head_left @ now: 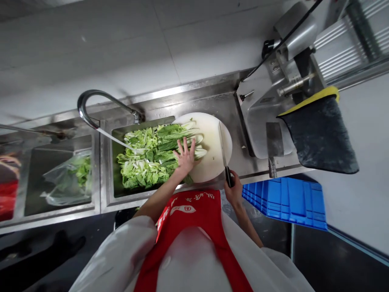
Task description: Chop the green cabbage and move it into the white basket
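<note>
Head view: the leafy greens have green leaves, whitish stalks.

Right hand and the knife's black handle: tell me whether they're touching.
Touching. The head view shows the right hand closed on the near end of the black handle, the blade pointing away.

Place: a kitchen, commercial by its look
Sinks: stainless-steel basins in a row, one with a gooseneck faucet
Food: chopped leafy greens filling one basin
Tools: round white cutting board, black-handled knife, broad cleaver
Machine: apparently a food slicer
Clothing: red apron with white lettering
</note>
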{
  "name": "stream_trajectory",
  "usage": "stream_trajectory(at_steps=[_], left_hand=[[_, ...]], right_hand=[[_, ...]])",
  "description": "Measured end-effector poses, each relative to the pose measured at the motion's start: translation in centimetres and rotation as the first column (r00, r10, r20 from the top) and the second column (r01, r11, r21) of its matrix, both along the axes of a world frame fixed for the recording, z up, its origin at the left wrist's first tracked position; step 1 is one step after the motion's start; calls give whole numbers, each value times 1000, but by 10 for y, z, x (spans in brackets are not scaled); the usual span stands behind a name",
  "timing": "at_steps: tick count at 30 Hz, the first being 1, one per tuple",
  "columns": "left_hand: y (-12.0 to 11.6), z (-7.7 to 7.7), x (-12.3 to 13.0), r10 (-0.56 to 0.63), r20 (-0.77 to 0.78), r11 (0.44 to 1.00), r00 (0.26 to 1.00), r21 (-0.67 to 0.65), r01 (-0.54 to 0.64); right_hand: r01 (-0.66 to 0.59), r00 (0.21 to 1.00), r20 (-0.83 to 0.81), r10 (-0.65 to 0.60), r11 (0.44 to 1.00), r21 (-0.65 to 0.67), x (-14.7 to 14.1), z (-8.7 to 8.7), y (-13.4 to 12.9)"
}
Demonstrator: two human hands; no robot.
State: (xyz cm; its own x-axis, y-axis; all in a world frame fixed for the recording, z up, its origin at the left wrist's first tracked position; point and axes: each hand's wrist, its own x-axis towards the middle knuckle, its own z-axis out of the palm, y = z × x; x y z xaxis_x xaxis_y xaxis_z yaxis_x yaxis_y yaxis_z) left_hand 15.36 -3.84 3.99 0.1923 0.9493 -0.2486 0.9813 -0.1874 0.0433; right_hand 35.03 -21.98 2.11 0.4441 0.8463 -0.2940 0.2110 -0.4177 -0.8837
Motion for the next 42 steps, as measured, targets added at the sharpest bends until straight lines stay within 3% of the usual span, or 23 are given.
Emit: stream_trajectory(at_steps=[6, 10, 13, 16, 19, 22, 27, 30, 33, 38, 42], left_hand=[[-71, -7, -3, -112, 98, 993, 989, -13, 114], [-93, -23, -5, -76, 172, 995, 982, -53, 86], [-86, -32, 0, -22, 186, 997, 982, -73, 36], [-76, -31, 13, 51, 188, 998, 981, -55, -41], [-75, -21, 23, 70, 197, 997, 978, -49, -62], [-68, -6, 17, 58, 226, 998, 972, -29, -52], [-18, 10, -8, 117, 220, 993, 969, -10, -117], [-3, 7, -10, 19, 208, 998, 978, -70, -5], [-14, -1, -3, -47, 195, 994, 980, -86, 65], [-31, -15, 12, -3, 246, 998, 969, -64, 19], [-10, -15, 15, 20, 349, 997, 937, -80, 9]], right_hand=[[-184, 983, 27, 184, 983, 11, -22, -4, 24], [-252, 968, 10, 252, 968, 5, -17, -6, 28], [-197, 980, 1, 197, 980, 5, -9, -5, 30], [-235, 972, 18, 235, 972, -8, -5, -4, 29], [-346, 937, 42, 346, 938, -7, -1, -7, 27], [-366, 929, 56, 365, 931, 5, 7, -12, 26], [-375, 914, 126, 385, 922, -101, 16, -10, 37], [-432, 857, 192, 478, 870, -239, 13, -3, 50], [-459, 814, 234, 532, 835, -302, 9, 2, 57], [-463, 798, 275, 535, 838, -288, 10, 3, 50], [-510, 775, 266, 573, 816, -271, 21, 2, 51]])
